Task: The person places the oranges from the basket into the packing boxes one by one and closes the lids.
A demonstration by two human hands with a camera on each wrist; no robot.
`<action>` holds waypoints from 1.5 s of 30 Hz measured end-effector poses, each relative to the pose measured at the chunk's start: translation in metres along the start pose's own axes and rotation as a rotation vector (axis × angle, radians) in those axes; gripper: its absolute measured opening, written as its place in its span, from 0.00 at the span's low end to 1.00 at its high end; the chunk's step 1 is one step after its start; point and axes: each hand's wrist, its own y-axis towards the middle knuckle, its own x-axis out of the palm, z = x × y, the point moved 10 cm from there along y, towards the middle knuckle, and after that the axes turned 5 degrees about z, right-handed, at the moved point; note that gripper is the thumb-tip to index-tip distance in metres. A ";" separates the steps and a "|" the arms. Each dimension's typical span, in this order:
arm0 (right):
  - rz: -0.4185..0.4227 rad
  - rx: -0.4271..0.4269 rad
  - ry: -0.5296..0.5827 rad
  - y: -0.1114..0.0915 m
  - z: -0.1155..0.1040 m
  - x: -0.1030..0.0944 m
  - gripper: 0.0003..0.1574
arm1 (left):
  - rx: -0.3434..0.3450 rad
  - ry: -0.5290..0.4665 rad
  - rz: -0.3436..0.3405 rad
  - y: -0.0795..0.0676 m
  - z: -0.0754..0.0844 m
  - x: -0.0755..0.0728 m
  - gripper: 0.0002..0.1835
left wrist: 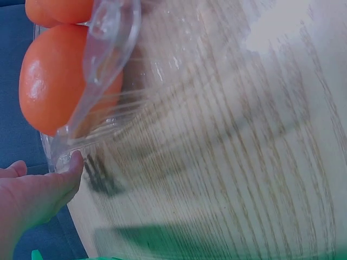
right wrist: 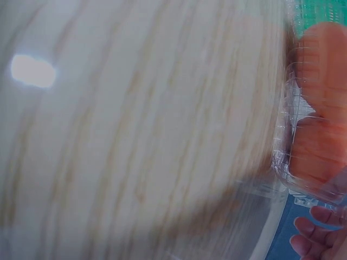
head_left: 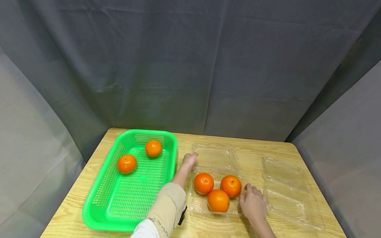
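A clear plastic clamshell box [head_left: 194, 206] lies unfolded on the table, its lid [head_left: 214, 157] flipped back behind its base. Three oranges [head_left: 218, 200] sit in the base. My left hand [head_left: 189, 161] reaches to the left side of the box near the lid's hinge; in the left wrist view its fingertip [left wrist: 76, 161] is right at the plastic edge. Beside the base's right wall is my right hand [head_left: 254, 201], fingers loosely bent. In the right wrist view, the right fingers [right wrist: 312, 230] are close to the box's corner, with two oranges [right wrist: 320, 154] showing through the plastic.
To the left stands a green plastic basket [head_left: 172, 158] with two oranges [head_left: 126, 164] in it. A second clear clamshell box [head_left: 293, 195] lies unfolded at the right. Grey curtains [head_left: 166, 66] rise behind the wooden table [head_left: 250, 152] and along both sides.
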 end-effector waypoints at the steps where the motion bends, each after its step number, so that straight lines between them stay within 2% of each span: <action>1: 0.000 0.000 0.001 0.000 0.000 0.000 0.17 | 0.010 -0.011 -0.007 -0.009 0.008 -0.003 0.34; 2: -0.001 0.000 0.000 0.000 0.000 0.000 0.17 | -0.001 -0.033 -0.036 -0.022 0.019 -0.007 0.35; 8: -0.016 0.006 -0.002 0.000 0.001 0.002 0.17 | -0.066 -0.115 -0.065 -0.111 0.098 -0.042 0.27; 10: -0.020 0.007 -0.003 0.000 0.001 0.002 0.17 | -0.063 -0.146 -0.065 -0.134 0.120 -0.052 0.26; 12: -0.023 0.006 -0.004 0.000 0.001 0.002 0.17 | -0.043 -0.181 -0.083 -0.148 0.136 -0.058 0.25; 15: -0.021 0.005 -0.003 0.000 0.001 0.002 0.17 | -0.013 -0.226 -0.081 -0.149 0.142 -0.059 0.22; 18: -0.013 0.004 0.000 0.001 0.001 0.001 0.17 | 0.025 -0.251 -0.073 -0.134 0.139 -0.055 0.22; 19: -0.012 0.004 0.002 0.001 0.001 0.001 0.17 | 0.028 -0.257 -0.072 -0.130 0.137 -0.053 0.23; 23: -0.009 0.005 0.005 0.001 0.001 0.001 0.17 | 0.010 -0.321 -0.086 -0.126 0.143 -0.052 0.26; 27: -0.006 0.005 0.008 0.001 0.001 0.001 0.17 | 0.033 -0.362 -0.055 -0.123 0.150 -0.053 0.24; 38: -0.003 0.001 0.006 0.001 0.000 0.001 0.16 | 0.104 -0.319 -0.013 -0.127 0.176 -0.061 0.25; 45: -0.010 0.008 0.010 0.000 0.001 0.001 0.16 | 0.137 -0.256 0.061 -0.133 0.189 -0.068 0.22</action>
